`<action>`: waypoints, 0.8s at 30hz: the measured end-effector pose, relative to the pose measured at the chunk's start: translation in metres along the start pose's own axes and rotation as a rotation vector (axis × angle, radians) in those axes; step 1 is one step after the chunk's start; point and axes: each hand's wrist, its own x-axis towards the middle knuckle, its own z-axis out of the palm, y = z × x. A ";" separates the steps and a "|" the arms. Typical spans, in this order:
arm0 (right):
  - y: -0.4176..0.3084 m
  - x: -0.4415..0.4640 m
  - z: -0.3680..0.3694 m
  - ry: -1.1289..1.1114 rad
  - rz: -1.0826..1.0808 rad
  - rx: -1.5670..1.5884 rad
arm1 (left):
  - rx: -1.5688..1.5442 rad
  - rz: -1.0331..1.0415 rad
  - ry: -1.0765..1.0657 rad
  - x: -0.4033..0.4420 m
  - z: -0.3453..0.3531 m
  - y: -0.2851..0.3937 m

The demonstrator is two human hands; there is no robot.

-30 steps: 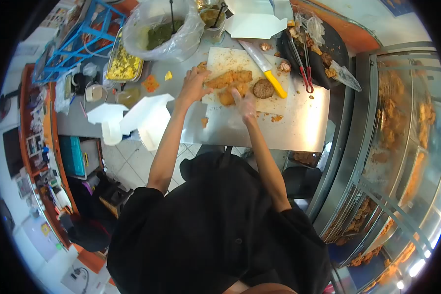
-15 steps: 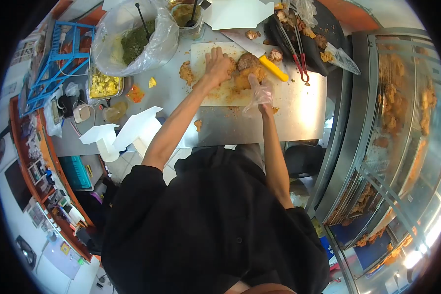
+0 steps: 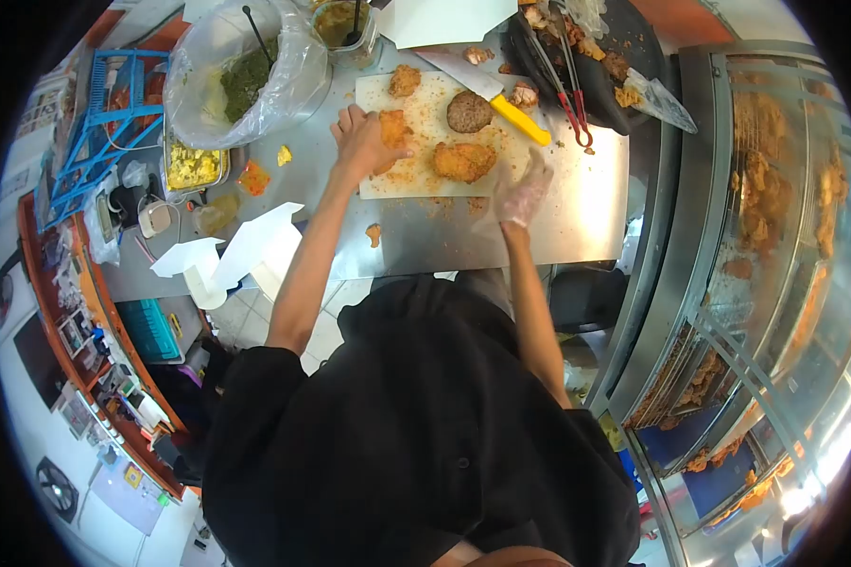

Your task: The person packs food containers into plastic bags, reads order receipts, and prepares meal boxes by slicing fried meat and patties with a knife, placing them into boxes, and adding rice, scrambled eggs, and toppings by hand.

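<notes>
My left grip (image 3: 360, 146) is spread apart around a crumbed piece (image 3: 393, 130) on the white board (image 3: 419, 180); my gloved right grip (image 3: 524, 197) is apart, near the golden piece (image 3: 463, 163); the knife (image 3: 487, 90) lies beside the patty (image 3: 469, 111).

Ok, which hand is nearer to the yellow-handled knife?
Your right hand: it hovers just on your side of the handle's end. The left hand is farther off, at the board's left side.
</notes>
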 end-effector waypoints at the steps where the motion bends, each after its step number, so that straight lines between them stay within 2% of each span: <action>1: 0.012 0.024 0.002 -0.015 -0.170 0.036 | -0.032 0.020 0.095 -0.006 0.016 -0.005; 2: 0.016 0.044 0.007 -0.029 -0.341 0.071 | -0.065 0.041 0.190 -0.011 0.036 -0.011; 3: 0.010 0.061 0.010 -0.084 -0.423 -0.016 | -0.100 0.063 0.285 -0.017 0.047 -0.015; 4: 0.002 0.078 0.013 -0.136 -0.506 -0.105 | -0.081 0.131 0.211 -0.024 0.041 -0.017; 7: -0.002 0.110 0.026 -0.502 -0.533 -0.510 | -0.052 0.259 0.047 -0.047 0.023 -0.026; 10: 0.007 0.116 0.036 -0.415 -0.522 -0.511 | -0.073 0.275 0.023 -0.050 0.021 -0.029; 13: 0.000 0.115 0.001 -0.586 -0.266 -0.468 | -0.084 0.299 0.073 -0.046 0.019 -0.025; 15: 0.010 0.085 -0.046 -0.414 -0.300 -0.307 | -0.147 0.308 0.158 -0.053 0.014 -0.012; 17: 0.020 0.051 -0.087 -0.502 -0.010 -0.314 | -0.255 0.311 0.152 -0.060 0.006 0.004; 19: 0.047 0.009 -0.115 -0.587 0.139 -0.388 | -0.342 0.326 0.201 -0.057 -0.004 0.020; 21: 0.068 -0.033 -0.129 -0.556 0.073 -0.264 | -0.402 0.359 0.269 -0.058 -0.008 0.040; 23: 0.102 -0.075 -0.114 -0.448 0.155 0.125 | -0.502 0.430 0.359 -0.052 -0.021 0.064; 24: 0.095 -0.083 -0.113 -0.490 0.205 0.122 | -0.550 0.468 0.406 -0.046 -0.027 0.078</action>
